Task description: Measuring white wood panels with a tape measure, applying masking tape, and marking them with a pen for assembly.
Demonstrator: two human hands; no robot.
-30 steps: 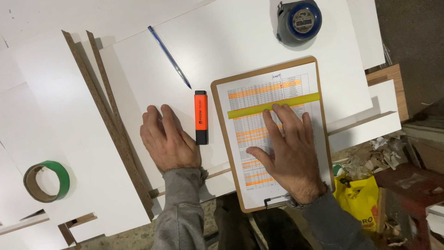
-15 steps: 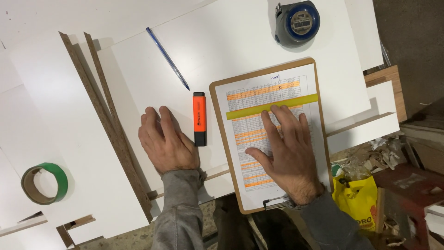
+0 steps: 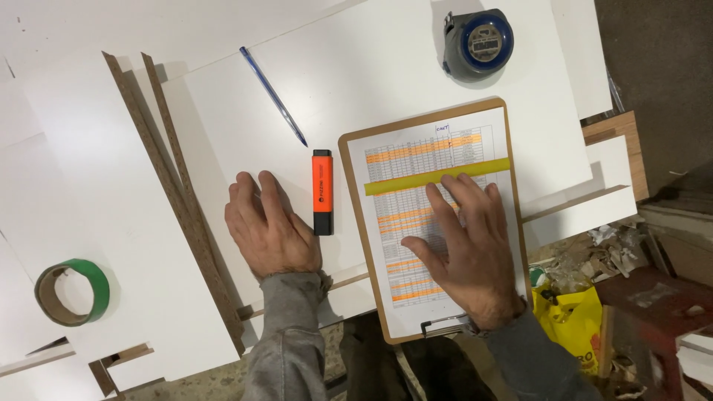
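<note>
far left of the orange highlighter marker with black ends (image 3: 322, 191), a roll of green tape on a brown cardboard core (image 3: 72, 292) lies flat on the white laminated boards (image 3: 111, 186). nearer the marker, still to its left, two narrow brown-edged board strips (image 3: 174, 186) run diagonally from upper left to lower right.

the left hand (image 3: 269, 226) rests palm down on the white board, fingers loosely spread and extended, holding nothing. it lies just left of the marker, its thumb side close to the marker's lower end; whether it touches cannot be told.

the marker lies flat on the board, its long axis running nearly straight away from the person, one black end at the far side and one at the near side. above and slightly left of it, a slim blue ballpoint pen (image 3: 272, 95) lies diagonally, its lower end pointing toward the marker's top, apart from it.

just right of the marker sits a brown hardboard clipboard (image 3: 355, 223) with a printed table sheet striped in orange and one yellow band (image 3: 438, 176), metal clip at the near edge. the right hand (image 3: 464, 249) lies flat on the sheet, fingers spread wide, fingertips reaching the yellow band; it holds nothing.

the left hand is plainly the nearer to the marker; the right is separated from it by the clipboard's left edge.

up and well right of the marker, a grey and blue tape measure (image 3: 479, 43) sits on the board. lower right, a yellow plastic bag (image 3: 572, 319) lies among offcuts.
</note>
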